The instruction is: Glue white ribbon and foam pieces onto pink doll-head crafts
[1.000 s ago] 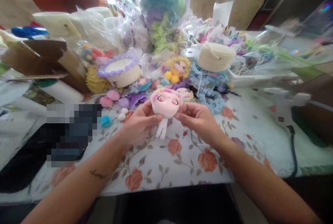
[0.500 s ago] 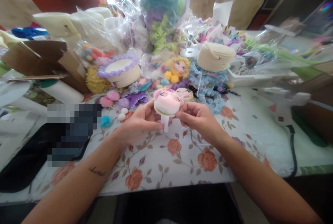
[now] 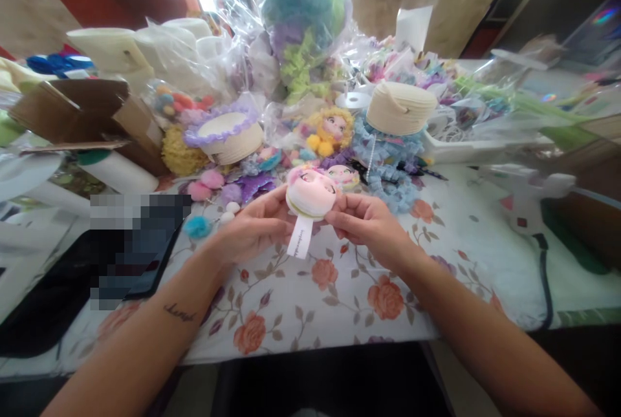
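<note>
Between my two hands is a small plush doll head with a pale pink face, large eyes and pink hair. A white fabric tag with dark print hangs from its underside. My left hand grips the head's left side, its fingers partly behind it. My right hand pinches the lower right edge with thumb and fingers. Just behind lies a second doll head, partly hidden. Farther back sits a yellow-haired doll face.
A purple-trimmed woven basket, pompoms and an upturned cream basket crowd the back. At right stands a white glue gun with a dark cord. A dark phone-like device, partly pixelated, lies left on the floral tablecloth.
The doll head has tilted slightly, and its tag now hangs free toward me with its print showing. My left thumb has moved off the tag and up toward the head.
</note>
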Demonstrator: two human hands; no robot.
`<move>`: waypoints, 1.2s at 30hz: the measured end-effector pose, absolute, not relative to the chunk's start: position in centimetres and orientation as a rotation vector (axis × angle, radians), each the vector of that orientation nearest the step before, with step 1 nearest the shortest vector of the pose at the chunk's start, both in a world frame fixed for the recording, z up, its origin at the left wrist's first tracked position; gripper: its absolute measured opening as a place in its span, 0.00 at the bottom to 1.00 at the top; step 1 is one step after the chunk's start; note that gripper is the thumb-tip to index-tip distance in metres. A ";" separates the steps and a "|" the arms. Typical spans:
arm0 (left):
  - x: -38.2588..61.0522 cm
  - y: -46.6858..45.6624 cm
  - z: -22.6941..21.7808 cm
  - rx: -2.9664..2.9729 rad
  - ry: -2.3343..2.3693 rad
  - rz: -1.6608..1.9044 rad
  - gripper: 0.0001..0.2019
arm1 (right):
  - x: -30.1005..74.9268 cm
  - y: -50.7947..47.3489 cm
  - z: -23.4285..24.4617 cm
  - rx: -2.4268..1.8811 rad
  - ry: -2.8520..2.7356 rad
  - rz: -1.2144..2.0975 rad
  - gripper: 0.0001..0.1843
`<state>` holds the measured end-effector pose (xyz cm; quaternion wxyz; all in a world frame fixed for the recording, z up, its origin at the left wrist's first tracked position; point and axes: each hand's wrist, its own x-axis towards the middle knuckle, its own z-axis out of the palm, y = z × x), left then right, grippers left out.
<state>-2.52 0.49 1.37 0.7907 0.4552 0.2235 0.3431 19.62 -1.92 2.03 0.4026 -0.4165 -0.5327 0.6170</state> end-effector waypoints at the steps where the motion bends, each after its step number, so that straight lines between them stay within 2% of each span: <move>1: -2.4 0.5 1.3 0.974 0.507 0.751 0.28 | 19.6 -2.0 2.0 -1.054 -1.346 1.562 0.17; 8: -0.8 0.1 0.6 1.013 0.700 0.826 0.33 | 19.1 -2.0 1.6 -1.084 -1.350 1.542 0.18; 14: -0.3 -0.3 -0.1 1.096 0.709 0.981 0.28 | 18.3 -2.2 1.5 -1.040 -1.341 1.536 0.18; 20: 0.2 -0.6 0.4 1.066 0.709 1.125 0.38 | 17.8 -2.6 1.9 -1.034 -1.351 1.486 0.18; 26: 0.2 -0.7 0.1 1.032 0.658 1.148 0.26 | 17.7 -2.7 2.0 -1.033 -1.345 1.416 0.14; 36: 0.1 -0.3 -0.2 0.905 0.563 1.095 0.18 | 17.9 -2.7 1.9 -1.061 -1.344 1.322 0.13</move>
